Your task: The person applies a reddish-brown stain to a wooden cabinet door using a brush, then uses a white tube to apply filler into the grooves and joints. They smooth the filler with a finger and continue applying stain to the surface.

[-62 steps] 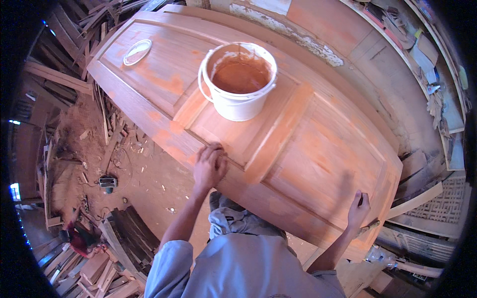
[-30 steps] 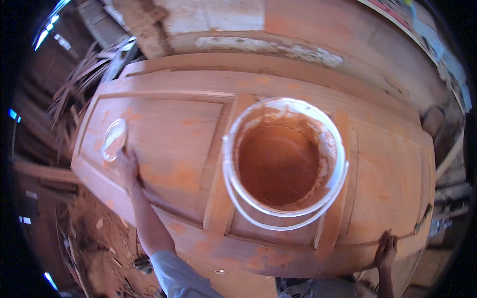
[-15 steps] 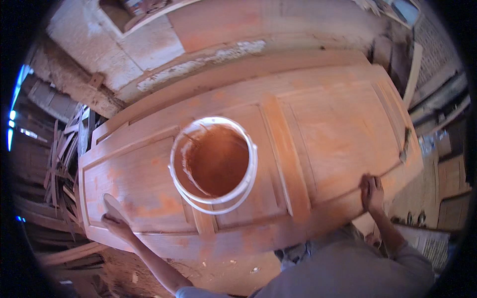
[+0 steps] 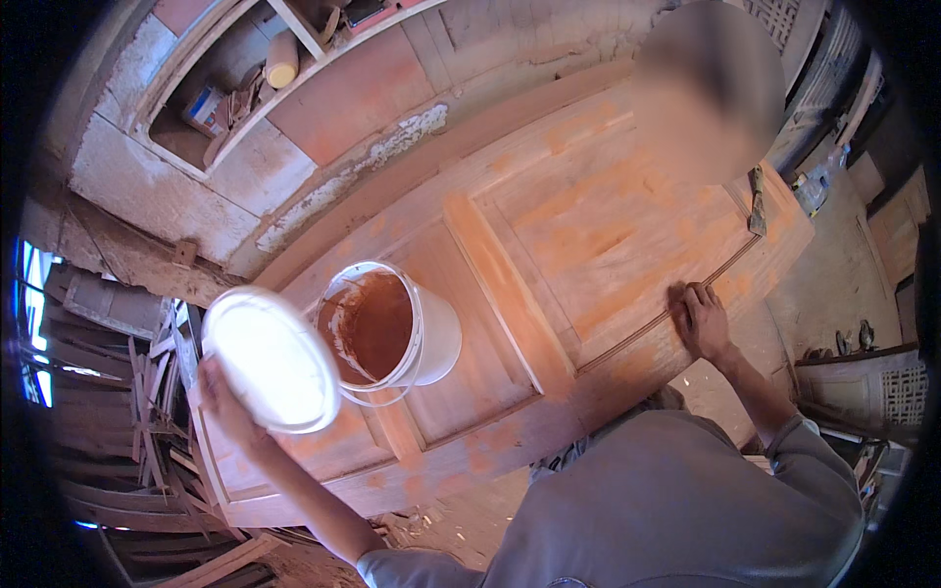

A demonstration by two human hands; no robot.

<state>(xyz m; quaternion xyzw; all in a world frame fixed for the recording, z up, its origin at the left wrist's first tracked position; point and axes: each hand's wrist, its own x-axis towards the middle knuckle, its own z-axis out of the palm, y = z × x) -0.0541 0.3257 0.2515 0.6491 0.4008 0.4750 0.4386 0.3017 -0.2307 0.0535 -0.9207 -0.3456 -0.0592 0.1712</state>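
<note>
Left hand: the left hand [image 4: 223, 404], at the lower left of the frame, grips a round white lid [image 4: 272, 359] by its lower edge, fingers closed round the rim, and holds it lifted and tilted just left of the bucket.
Right hand: the right hand [image 4: 702, 319], at the right of the frame, lies palm down with fingers spread flat on the near edge of the door; it holds nothing.
Bucket: a white plastic bucket [image 4: 392, 333] stands upright on the door, left of centre, uncovered, its inside coated with reddish-brown stain or filler.
Door: a panelled wooden door [image 4: 588, 245] lies flat across the middle of the frame, smeared in patches with the same orange-brown colour.
Lid and bucket: the lid overlaps the bucket's left rim in the picture; whether they touch I cannot tell.
Step in hand: judging from the lifted lid beside the open bucket, the lid is being carried at the bucket's mouth, either going on or coming off; the frame alone does not settle which.
Next move calls for: if it is to close, the lid must be levelled and centred over the rim, then pressed down evenly, with the right hand steadying on the door.
Surroundings: scrap timber [image 4: 137, 441] is piled at the lower left; a wall shelf [image 4: 245, 88] with oddments sits at the upper left.
</note>
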